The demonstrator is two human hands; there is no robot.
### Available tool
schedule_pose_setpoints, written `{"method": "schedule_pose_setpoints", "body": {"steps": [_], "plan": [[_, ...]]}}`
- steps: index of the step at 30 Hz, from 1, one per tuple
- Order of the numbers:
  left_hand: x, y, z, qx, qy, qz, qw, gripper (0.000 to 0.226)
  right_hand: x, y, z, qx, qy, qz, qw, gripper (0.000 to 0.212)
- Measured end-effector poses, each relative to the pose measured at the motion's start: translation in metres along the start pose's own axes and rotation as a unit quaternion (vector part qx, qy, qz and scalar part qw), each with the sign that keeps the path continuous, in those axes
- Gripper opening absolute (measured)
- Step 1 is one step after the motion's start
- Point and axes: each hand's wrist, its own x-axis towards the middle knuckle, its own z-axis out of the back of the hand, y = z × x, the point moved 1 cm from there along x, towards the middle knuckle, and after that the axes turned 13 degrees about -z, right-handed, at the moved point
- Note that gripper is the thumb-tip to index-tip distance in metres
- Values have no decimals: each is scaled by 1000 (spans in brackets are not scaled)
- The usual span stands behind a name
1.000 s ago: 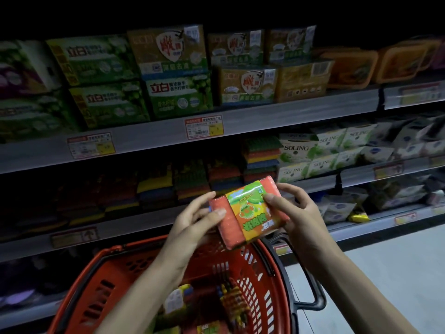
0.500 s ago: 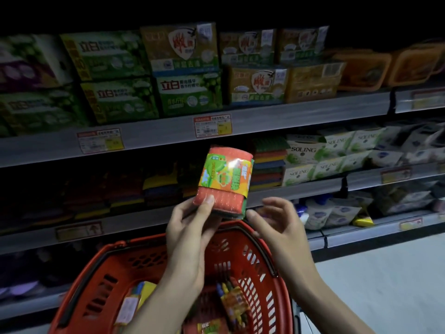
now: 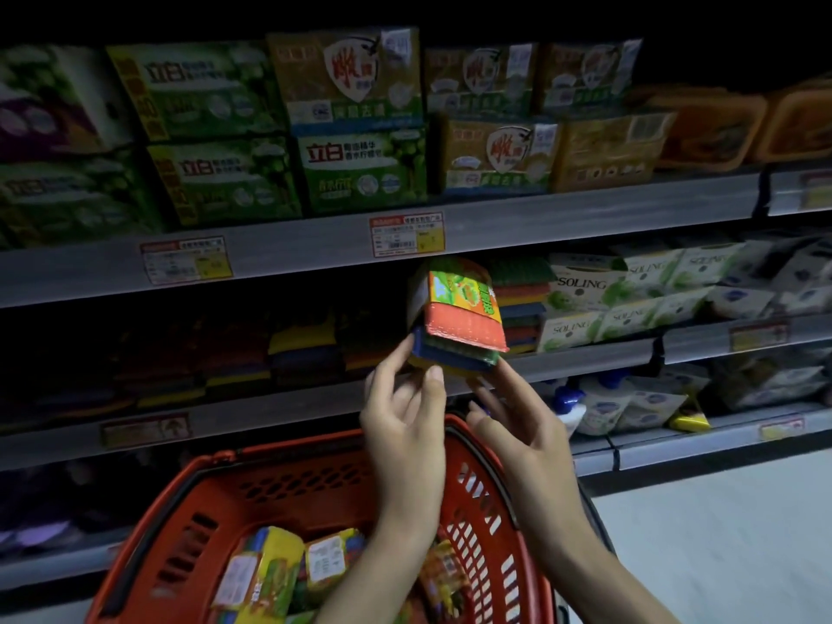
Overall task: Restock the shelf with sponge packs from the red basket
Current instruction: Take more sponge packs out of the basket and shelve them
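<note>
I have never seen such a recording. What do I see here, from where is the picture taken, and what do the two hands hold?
There is no machine here: a person wears a camera on the head, so you look forward and down at their own hands. They stand before dim shop shelves. The left hand and right hand lift one sponge pack towards the middle shelf, where similar coloured sponge stacks already lie. Fingertips of both hands touch its lower edge. Below is the red basket, with more packs inside. Boxes of other goods fill the upper shelf.
</note>
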Motion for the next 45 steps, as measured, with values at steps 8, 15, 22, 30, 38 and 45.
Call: {"method": "schedule_pose_setpoints", "body": {"steps": [8, 15, 22, 30, 38, 45], "plan": [[8, 16, 9, 87, 34, -15, 996, 48, 21, -1, 3, -28, 40, 38, 998, 68], [16, 19, 5, 86, 28, 17, 996, 55, 41, -2, -1, -33, 38, 33, 998, 77], [28, 28, -4, 107, 44, 28, 993, 60, 66, 6, -2, -23, 26, 44, 998, 72], [38, 32, -14, 125, 52, 39, 990, 61, 83, 4, -7, 12, 16, -14, 1000, 89], [44, 37, -18, 166, 46, 27, 985, 59, 88, 12, -10, -17, -11, -23, 1000, 77], [47, 43, -21, 193, 47, 43, 979, 59, 95, 7, -8, -31, -29, -30, 999, 85]]}}
